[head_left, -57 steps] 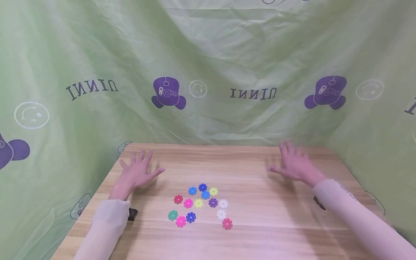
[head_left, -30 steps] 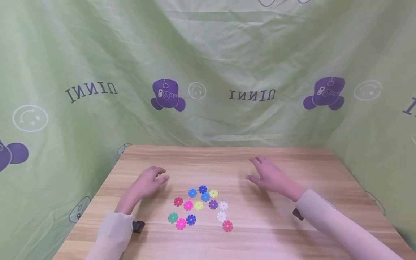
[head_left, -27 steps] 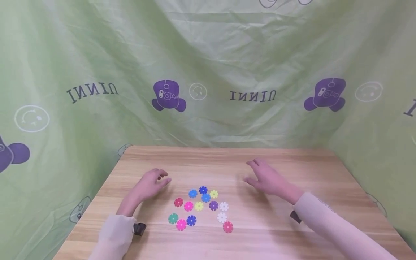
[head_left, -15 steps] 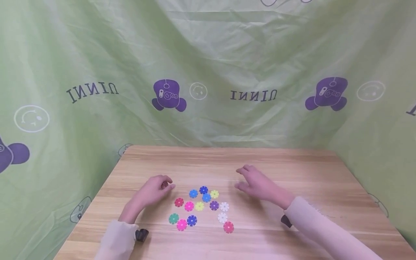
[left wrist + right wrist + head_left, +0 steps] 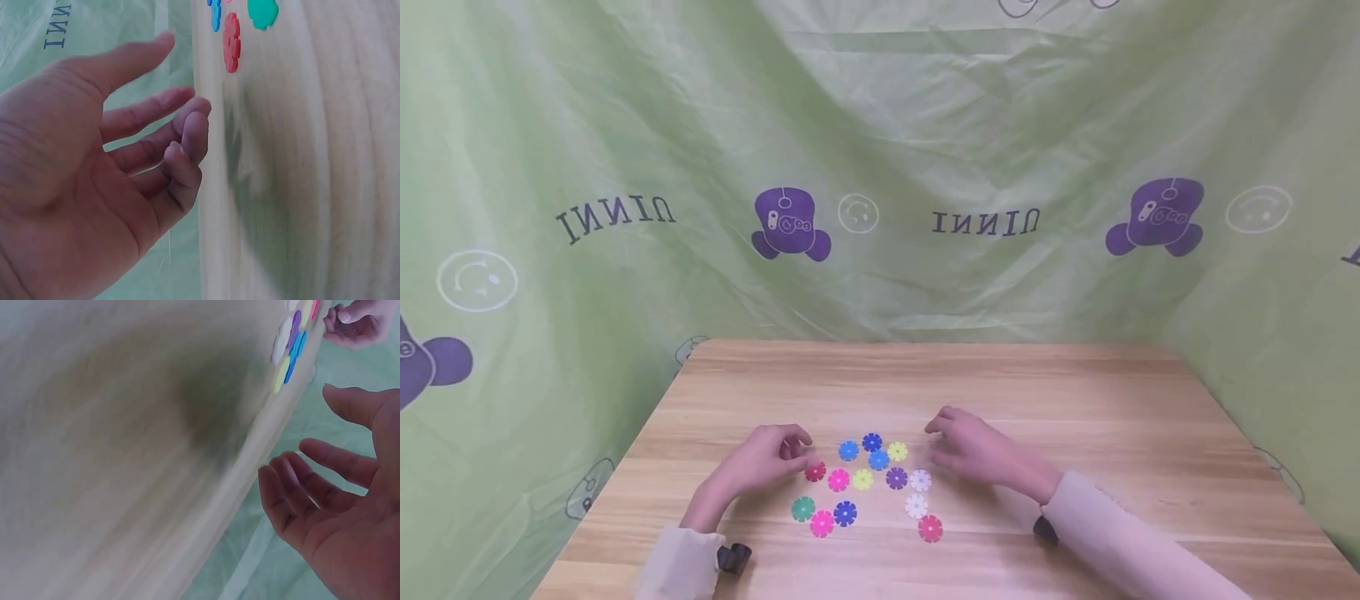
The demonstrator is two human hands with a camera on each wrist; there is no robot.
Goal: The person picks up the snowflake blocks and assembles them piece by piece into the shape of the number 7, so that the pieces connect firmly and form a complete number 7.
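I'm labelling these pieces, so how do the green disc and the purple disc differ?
Position: in the head view the green disc is the leftmost piece; the purple disc lies right of it and farther from the person.
Nearest hand: the green disc is closer to the left hand, the purple disc to the right hand.
Shared: both are notched and lie flat on the table.

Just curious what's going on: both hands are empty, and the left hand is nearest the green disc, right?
Nearly: the left hand and right hand are empty, but the left is nearest a red disc, not the green disc; the head view shows it.
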